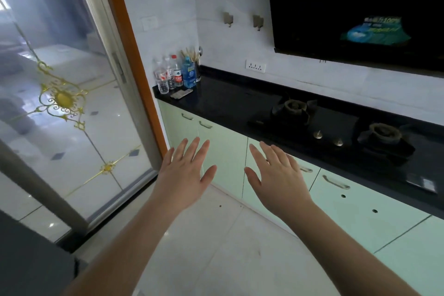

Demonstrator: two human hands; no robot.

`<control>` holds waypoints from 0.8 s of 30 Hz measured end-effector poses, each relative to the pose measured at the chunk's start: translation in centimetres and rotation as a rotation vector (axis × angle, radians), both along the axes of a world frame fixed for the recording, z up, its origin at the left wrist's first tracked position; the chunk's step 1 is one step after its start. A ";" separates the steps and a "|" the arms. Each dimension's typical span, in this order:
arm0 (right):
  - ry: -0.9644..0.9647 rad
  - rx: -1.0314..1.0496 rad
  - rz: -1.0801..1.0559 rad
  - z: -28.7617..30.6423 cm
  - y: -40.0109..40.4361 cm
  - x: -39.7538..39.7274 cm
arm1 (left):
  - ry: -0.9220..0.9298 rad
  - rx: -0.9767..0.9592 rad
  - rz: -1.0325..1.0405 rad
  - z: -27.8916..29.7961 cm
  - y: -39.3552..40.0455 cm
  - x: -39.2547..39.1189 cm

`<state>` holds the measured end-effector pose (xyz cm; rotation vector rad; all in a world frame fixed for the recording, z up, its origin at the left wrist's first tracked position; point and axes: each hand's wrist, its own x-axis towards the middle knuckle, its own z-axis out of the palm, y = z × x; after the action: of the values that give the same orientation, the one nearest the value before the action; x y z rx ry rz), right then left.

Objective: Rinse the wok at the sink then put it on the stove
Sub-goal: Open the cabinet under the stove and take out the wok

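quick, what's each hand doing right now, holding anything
Left hand: open, fingers spread, holding nothing.
Right hand: open, fingers spread, holding nothing.

Both bare forearms reach forward from the bottom of the view, side by side. The left hand (185, 173) is flat, back up, fingers spread and thumb out to the right. The right hand (280, 176) mirrors it, fingers fanned, thumb pointing left. Neither hand holds or touches anything.
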<state>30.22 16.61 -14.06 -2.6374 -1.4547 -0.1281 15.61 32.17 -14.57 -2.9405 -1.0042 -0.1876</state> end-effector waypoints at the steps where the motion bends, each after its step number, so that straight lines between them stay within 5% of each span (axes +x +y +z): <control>1: -0.002 0.000 0.000 -0.3 0.8 1.0 | 0.003 -0.002 0.004 -0.1 0.9 1.0; 10: 0.070 -0.055 0.068 -3.0 9.2 8.0 | 0.052 0.006 0.053 -1.9 8.0 7.1; 24: 0.115 -0.113 0.150 -5.8 26.2 7.3 | 0.076 -0.063 0.111 -6.1 23.3 6.5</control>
<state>37.50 42.85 -19.91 -2.5594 -1.6579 0.1216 22.15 55.49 -20.67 -2.9108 -1.1798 -0.0417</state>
